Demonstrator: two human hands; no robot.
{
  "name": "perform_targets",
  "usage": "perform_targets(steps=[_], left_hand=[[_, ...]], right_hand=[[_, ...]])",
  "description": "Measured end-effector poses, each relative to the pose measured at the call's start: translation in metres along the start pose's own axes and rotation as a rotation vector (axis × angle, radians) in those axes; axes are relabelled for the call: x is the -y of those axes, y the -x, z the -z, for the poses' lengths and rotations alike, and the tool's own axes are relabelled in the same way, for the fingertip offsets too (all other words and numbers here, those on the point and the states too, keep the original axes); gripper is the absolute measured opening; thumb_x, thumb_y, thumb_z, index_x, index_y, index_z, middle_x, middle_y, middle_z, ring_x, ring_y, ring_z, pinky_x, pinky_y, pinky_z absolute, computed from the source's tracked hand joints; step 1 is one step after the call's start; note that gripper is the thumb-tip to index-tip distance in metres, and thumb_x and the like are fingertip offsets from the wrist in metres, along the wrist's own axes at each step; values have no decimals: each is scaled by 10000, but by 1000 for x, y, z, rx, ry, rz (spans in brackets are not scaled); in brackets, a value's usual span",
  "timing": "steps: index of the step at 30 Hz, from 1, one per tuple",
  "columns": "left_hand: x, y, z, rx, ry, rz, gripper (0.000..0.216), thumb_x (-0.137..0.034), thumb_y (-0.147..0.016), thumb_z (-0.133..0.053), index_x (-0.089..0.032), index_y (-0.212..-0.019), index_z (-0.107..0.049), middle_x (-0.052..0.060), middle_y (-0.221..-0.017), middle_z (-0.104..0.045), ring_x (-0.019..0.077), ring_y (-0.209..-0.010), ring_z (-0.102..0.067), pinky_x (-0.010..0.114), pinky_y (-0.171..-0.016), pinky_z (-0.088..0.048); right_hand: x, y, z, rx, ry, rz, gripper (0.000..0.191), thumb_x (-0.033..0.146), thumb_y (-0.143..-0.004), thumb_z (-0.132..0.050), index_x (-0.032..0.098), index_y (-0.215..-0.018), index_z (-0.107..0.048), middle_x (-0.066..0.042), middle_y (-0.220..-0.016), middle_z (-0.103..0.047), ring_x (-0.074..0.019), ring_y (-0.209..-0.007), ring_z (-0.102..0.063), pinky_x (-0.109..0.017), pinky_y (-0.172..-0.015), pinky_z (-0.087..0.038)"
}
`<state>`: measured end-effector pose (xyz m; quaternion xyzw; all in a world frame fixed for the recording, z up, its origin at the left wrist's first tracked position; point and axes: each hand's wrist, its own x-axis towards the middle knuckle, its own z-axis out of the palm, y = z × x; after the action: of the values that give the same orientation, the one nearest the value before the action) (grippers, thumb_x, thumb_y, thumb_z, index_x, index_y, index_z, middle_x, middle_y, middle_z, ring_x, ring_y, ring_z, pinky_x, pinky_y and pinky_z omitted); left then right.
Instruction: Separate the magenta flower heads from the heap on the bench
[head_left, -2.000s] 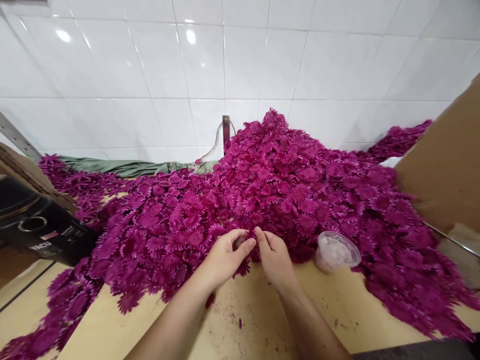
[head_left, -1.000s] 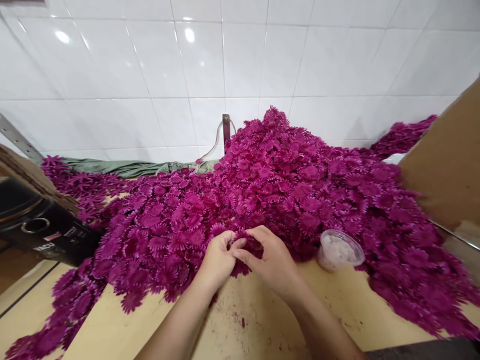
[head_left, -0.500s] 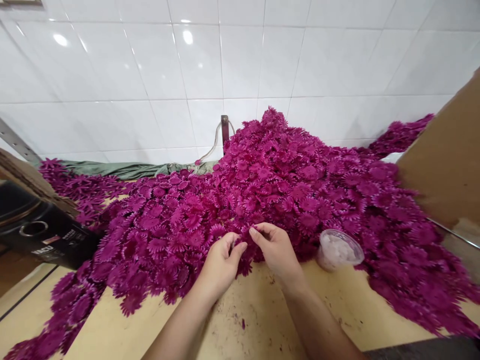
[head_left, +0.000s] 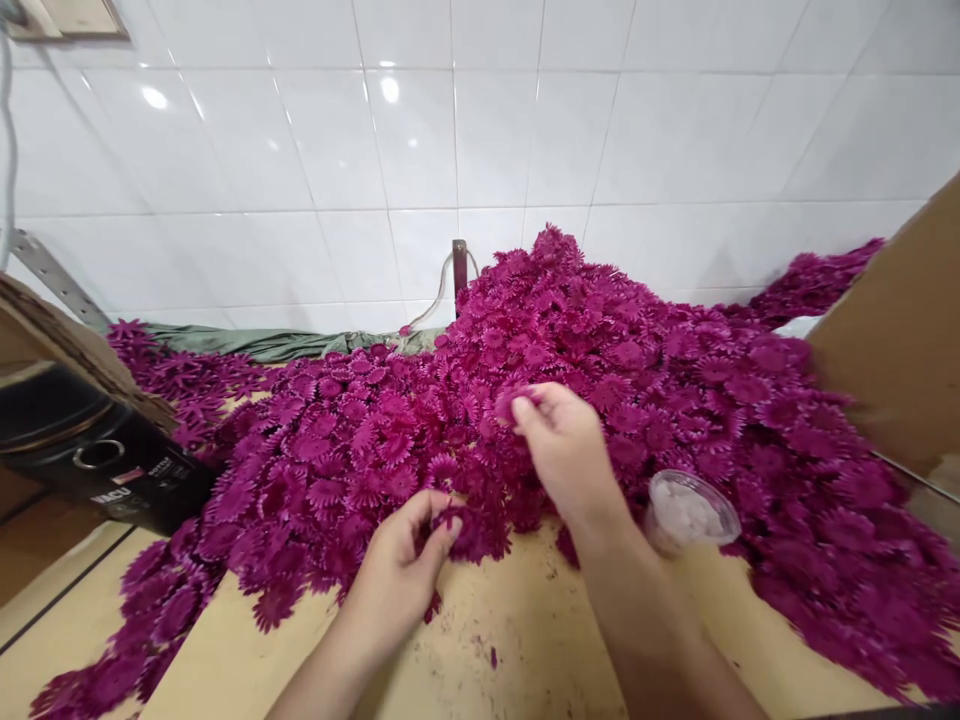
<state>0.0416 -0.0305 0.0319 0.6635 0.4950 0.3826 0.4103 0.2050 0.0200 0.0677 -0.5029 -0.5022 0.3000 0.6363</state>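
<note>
A large heap of magenta flower heads [head_left: 360, 440] with toothed petals covers much of the table. My right hand [head_left: 570, 450] is raised over the middle of the heap, thumb and fingers pinched on one round flower head [head_left: 510, 404]. Lower and to the left, my left hand [head_left: 405, 560] is closed near the heap's front edge. Between its thumb and forefinger shows a magenta flower head [head_left: 454, 522], partly hidden by the fingers. Just right of my right forearm stands a clear plastic tub [head_left: 690, 510] with whitish, translucent stuff inside.
At the left a black canister [head_left: 112, 450] leans by a cardboard piece [head_left: 82, 345]. A cardboard box [head_left: 892, 350] stands at the right. Behind rises a white tiled wall [head_left: 495, 130], with green cloth [head_left: 270, 343] along its foot. Dark scraps dot the yellowish tabletop [head_left: 517, 620].
The hands were close together at the heap's front edge. My right hand has moved up and away with a flower head; my left has shifted left and down. The view has shifted slightly.
</note>
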Motion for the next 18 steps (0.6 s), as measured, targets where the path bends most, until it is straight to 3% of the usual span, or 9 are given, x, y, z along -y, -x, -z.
perform_targets(steps=[2, 6, 10, 14, 18], left_hand=[[-7, -9, 1, -9, 28, -45, 131, -242, -723, -480, -187, -790, -578, 13, -728, -611, 153, -701, -554, 254, -667, -444], [-11, -22, -5, -26, 45, -84, 271, -252, -737, -492, -196, -983, -589, 30, -913, -628, 168, -871, -560, 279, -792, -435], [-9, -31, -13, -8, 90, -23, 432, -238, -700, -531, -201, -1131, -536, 22, -899, -640, 182, -879, -567, 304, -792, -442], [-16, -37, -17, 76, 166, 11, 223, -193, -684, -521, -156, -868, -642, 32, -795, -655, 180, -847, -574, 292, -794, -427], [-20, -39, -22, 70, 157, 35, 86, -166, -663, -513, -158, -615, -584, -13, -593, -571, 131, -612, -519, 247, -629, -417]], right_hand=[[-2, 9, -8, 116, 55, -13, 142, 306, -695, -516, 168, -659, -514, 18, -588, -508, -108, -538, -458, -239, -537, -383], [-19, 24, -11, 147, 219, -85, 246, 372, -718, -465, 176, -570, -449, 36, -523, -421, -97, -494, -367, -238, -493, -311], [-27, 27, -5, 202, 318, -91, 331, 420, -719, -451, 192, -503, -349, 57, -486, -336, -84, -476, -309, -231, -470, -252], [-29, 26, -4, 223, 199, -207, 415, 477, -684, -471, 209, -462, -245, 78, -459, -215, -62, -441, -210, -222, -424, -181], [-35, 28, -7, 251, 70, -257, 446, 514, -662, -492, 210, -457, -239, 85, -452, -199, -54, -432, -186, -218, -412, -159]])
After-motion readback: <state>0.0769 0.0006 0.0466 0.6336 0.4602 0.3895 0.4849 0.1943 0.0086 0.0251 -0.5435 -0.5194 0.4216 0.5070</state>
